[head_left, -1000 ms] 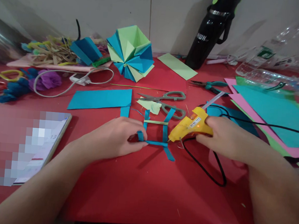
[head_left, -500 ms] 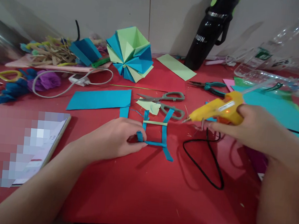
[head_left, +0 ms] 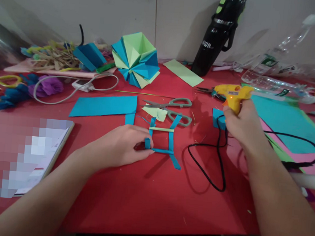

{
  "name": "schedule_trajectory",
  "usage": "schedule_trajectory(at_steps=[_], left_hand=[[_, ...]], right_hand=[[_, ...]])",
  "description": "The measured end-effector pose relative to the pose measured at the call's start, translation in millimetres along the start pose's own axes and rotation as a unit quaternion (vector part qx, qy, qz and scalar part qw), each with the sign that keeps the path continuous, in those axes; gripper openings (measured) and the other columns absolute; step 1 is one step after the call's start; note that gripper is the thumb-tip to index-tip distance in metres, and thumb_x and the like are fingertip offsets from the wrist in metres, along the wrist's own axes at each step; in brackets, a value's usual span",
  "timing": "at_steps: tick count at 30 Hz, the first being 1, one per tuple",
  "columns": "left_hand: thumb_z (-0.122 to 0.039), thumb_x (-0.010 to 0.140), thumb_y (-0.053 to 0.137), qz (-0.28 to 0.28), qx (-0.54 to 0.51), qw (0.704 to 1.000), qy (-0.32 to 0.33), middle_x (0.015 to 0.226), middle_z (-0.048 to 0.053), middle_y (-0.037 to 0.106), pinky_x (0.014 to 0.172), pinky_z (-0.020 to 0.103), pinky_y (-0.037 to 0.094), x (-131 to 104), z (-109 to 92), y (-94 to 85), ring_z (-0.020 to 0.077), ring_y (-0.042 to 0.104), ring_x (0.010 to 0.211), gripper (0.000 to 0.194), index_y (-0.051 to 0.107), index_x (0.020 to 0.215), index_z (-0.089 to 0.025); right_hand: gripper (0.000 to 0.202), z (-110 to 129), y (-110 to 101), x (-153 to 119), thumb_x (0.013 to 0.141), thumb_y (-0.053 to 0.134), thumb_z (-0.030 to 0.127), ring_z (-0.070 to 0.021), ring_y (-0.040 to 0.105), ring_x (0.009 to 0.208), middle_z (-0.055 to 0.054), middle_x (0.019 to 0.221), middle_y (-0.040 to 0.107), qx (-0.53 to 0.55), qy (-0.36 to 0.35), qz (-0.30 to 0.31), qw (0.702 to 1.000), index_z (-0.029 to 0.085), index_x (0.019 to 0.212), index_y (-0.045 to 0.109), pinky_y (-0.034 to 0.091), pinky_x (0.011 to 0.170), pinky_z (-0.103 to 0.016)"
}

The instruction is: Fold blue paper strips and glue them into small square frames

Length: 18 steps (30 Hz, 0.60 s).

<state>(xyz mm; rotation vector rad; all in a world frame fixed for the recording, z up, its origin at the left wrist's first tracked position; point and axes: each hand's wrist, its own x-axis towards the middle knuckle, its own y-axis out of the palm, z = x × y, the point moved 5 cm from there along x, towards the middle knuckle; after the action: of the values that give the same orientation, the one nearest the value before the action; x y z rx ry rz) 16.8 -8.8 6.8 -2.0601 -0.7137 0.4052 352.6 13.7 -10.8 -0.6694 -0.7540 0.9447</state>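
Between the fingertips of my left hand (head_left: 120, 142) is the left side of a small paper frame (head_left: 171, 141), made of blue strips with one pale green crossbar. The frame's lower left corner is partly hidden by those fingers. Farther right, my right hand (head_left: 240, 121) is wrapped round the handle of a yellow glue gun (head_left: 231, 93), whose nozzle points left, near the pliers (head_left: 203, 89). The gun's black cord (head_left: 221, 166) loops on the table below it. Just behind the frame lie grey-handled scissors (head_left: 179, 103) and a pale green paper scrap (head_left: 155, 112).
Blue paper (head_left: 104, 105) and a phone (head_left: 45, 160) lie on the left. Behind stand a folded blue and green paper shape (head_left: 136, 60) and a black bottle (head_left: 214, 39). Clear plastic bottles (head_left: 280, 86) and coloured sheets (head_left: 290, 121) are at the right.
My right hand has moved the glue gun up and away from the paper frame, toward the pliers. My left hand keeps its hold on the frame.
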Motion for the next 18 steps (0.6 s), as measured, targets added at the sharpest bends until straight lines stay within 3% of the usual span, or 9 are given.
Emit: schedule_trajectory(at_steps=[3,8,13,18], left_hand=[[-0.027,0.089,0.065,0.005,-0.006,1.0,-0.014,0.085,0.002,0.071,0.067,0.026,0.047,0,1,1.2,0.0154,0.065,0.075,0.011,0.073,0.089,-0.02],[-0.025,0.089,0.063,-0.001,-0.013,1.0,-0.005,0.086,0.003,0.071,0.067,0.026,0.047,0,1,2.5,0.0155,0.065,0.077,0.01,0.072,0.087,-0.019],[-0.023,0.089,0.063,-0.01,-0.009,1.0,0.008,0.086,0.002,0.071,0.065,0.025,0.046,0,0,2.5,0.0145,0.065,0.075,0.009,0.07,0.087,-0.019],[-0.022,0.089,0.062,-0.014,-0.001,1.0,0.018,0.085,0.001,0.071,0.063,0.025,0.045,-1,0,2.0,0.0137,0.064,0.073,0.008,0.07,0.088,-0.02]], right_hand=[[0.056,4,6,3,0.087,0.057,0.032,-0.0352,0.064,0.11,-0.026,0.126,0.064,0.014,0.013,-0.029,0.999,0.006,0.136,0.05,0.048,0.095,-0.044],[0.048,3,18,8,0.086,0.058,0.03,-0.0359,0.064,0.111,-0.025,0.124,0.066,0.004,0.003,-0.006,1.0,0.009,0.129,0.058,0.047,0.097,-0.046],[0.042,-3,18,11,0.082,0.063,0.035,-0.0318,0.068,0.099,-0.018,0.114,0.071,0.028,-0.003,-0.006,1.0,0.016,0.12,0.062,0.051,0.089,-0.045],[0.024,-1,15,9,0.083,0.06,0.041,-0.0276,0.068,0.081,-0.01,0.091,0.072,0.04,0.005,-0.016,0.999,0.019,0.094,0.064,0.054,0.077,-0.044]])
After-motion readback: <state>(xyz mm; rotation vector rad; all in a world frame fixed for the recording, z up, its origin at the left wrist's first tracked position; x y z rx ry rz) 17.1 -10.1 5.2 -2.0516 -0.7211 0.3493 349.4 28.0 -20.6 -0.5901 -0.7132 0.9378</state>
